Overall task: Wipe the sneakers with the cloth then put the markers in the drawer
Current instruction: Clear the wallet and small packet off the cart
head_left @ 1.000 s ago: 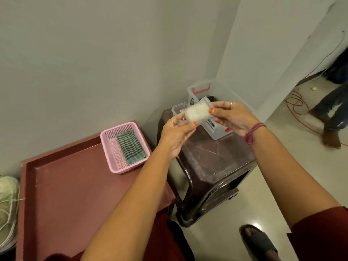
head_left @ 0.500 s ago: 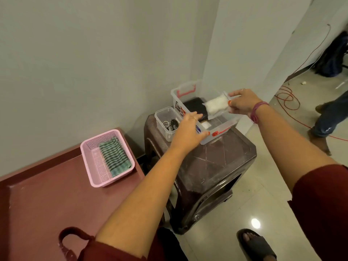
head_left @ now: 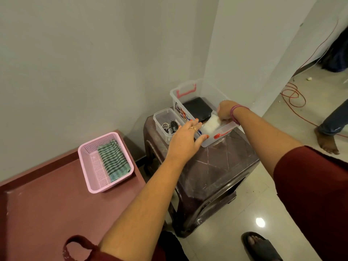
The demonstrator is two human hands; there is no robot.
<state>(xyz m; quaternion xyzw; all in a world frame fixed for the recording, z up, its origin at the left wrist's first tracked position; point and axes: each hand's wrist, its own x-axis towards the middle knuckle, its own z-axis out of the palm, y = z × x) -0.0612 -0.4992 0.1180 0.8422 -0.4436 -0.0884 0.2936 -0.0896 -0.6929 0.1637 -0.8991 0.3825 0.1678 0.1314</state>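
My right hand (head_left: pixel 225 110) reaches into a clear plastic bin (head_left: pixel 216 140) with red handles and grips a white packet (head_left: pixel 211 124) lying low inside it. My left hand (head_left: pixel 185 138) rests with relaxed fingers on the bin's near left rim. A folded green checked cloth (head_left: pixel 113 162) lies in a pink basket (head_left: pixel 88 162) on the red table (head_left: pixel 43 208). No sneakers or markers show.
The bin stands on a dark brown plastic stool (head_left: pixel 212 176), beside a small clear tub (head_left: pixel 164 119) of keys. A black flat item (head_left: pixel 199 110) lies in the bin. Another person's leg and bare foot (head_left: pixel 326 142) and red cable (head_left: pixel 293 95) are at the right.
My right hand has lowered the white packet from above the bin down into it. My left hand let go of the packet and moved to the bin's rim. The view shifted right.
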